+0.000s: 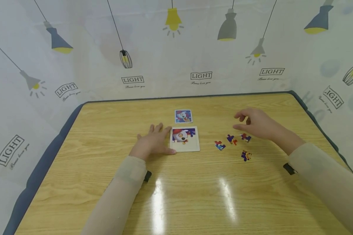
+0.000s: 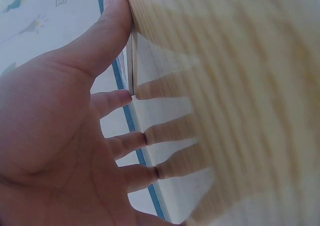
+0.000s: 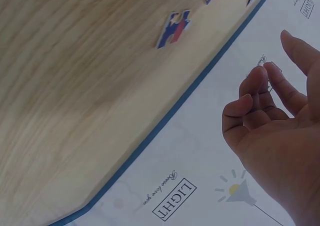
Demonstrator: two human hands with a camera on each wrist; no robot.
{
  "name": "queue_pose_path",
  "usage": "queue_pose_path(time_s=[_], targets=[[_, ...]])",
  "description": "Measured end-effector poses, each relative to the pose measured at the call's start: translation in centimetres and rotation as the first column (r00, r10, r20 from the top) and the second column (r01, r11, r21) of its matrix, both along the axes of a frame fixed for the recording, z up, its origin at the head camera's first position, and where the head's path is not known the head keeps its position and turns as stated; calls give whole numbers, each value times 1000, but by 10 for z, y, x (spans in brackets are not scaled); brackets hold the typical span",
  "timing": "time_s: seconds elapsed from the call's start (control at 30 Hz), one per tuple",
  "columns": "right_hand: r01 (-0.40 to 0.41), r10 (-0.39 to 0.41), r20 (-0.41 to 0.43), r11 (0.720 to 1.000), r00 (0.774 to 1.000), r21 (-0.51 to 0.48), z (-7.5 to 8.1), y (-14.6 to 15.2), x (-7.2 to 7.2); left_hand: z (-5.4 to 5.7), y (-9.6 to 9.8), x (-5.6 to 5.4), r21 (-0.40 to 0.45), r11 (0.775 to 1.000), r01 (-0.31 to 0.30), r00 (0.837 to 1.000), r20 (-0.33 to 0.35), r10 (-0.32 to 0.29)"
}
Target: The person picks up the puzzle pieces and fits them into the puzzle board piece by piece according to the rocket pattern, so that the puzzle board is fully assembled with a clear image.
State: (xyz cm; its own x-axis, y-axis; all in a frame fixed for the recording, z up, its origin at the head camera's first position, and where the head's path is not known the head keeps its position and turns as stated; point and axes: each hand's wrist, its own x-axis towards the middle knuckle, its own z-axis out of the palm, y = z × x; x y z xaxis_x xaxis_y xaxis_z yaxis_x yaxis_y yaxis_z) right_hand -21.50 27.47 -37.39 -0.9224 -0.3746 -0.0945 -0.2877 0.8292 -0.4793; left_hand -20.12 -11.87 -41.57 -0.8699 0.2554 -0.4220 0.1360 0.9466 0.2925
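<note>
Looks mid-fill: left grip (image 1: 152, 142), fingers spread, braces part-filled puzzle board (image 1: 192, 146) on the surface (image 1: 103, 130); right grip (image 1: 254, 123), apart, seemingly empty, hovers near loose pieces (image 1: 220, 146), likely needs to pinch one.

Observed a square, pale-bordered puzzle board (image 1: 190, 146) lying flat on the wood-grain tabletop (image 1: 188, 186); fitted across its upper part with a white-faced, red-topped figure on purple-blue, bare below along a jagged line; touched along its left side by the left hand (image 1: 153, 140); to its right, noted four loose puzzle pieces (image 1: 230, 138), printed side up, spaced apart, near the right hand (image 1: 256, 123).
</note>
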Motion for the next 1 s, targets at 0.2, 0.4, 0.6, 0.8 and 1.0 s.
queue_pose_path(time_s=[0.2,0.4,0.6,0.8,1.0], targets=[[11,-11,22,1000,1000,-7,-10,12,4,1,0,0,1,1000,-3,1000,2,3],[41,-41,43,999,998,7,-21,21,8,1,0,0,3,1000,-4,1000,4,4],[61,-61,86,998,994,-1,-32,31,15,0,0,0,3,1000,2,1000,0,-2],[78,-78,96,997,992,0,-45,41,21,1,1,0,10,1000,-2,1000,3,2],[102,-103,116,995,988,12,-53,48,24,2,1,1,4,1000,-1,1000,4,1]])
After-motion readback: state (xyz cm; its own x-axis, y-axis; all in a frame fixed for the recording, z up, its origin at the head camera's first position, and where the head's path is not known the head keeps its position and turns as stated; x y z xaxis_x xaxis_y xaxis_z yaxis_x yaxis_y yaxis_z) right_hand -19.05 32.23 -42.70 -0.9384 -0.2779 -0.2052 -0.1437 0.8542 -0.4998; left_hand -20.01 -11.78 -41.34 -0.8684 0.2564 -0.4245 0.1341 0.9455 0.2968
